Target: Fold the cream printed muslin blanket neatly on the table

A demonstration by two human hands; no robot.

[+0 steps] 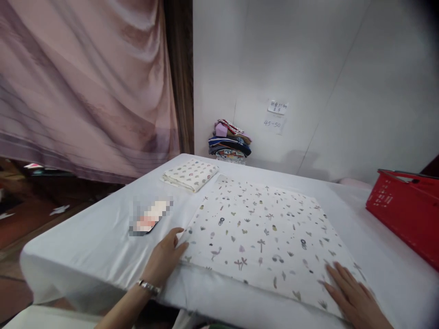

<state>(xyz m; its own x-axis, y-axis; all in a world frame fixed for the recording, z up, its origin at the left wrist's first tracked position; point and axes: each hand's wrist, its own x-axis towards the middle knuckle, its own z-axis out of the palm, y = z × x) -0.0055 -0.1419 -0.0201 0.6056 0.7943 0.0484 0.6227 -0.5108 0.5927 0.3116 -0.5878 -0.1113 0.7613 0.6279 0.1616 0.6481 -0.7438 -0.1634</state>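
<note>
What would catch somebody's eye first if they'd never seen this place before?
Probably the pale cloth printed with little palm trees, lying flat on the white-covered table, with the left hand at its left edge and the right hand flat on its near right corner. The bright red basket at far right and pink curtain at upper left also stand out.

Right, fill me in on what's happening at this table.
A person has a patterned cloth laid flat on a white-covered table. The left hand is at its near left corner; the right hand rests on it near the right edge. A folded cloth lies beyond the left hand, and a red basket is at the right.
</note>
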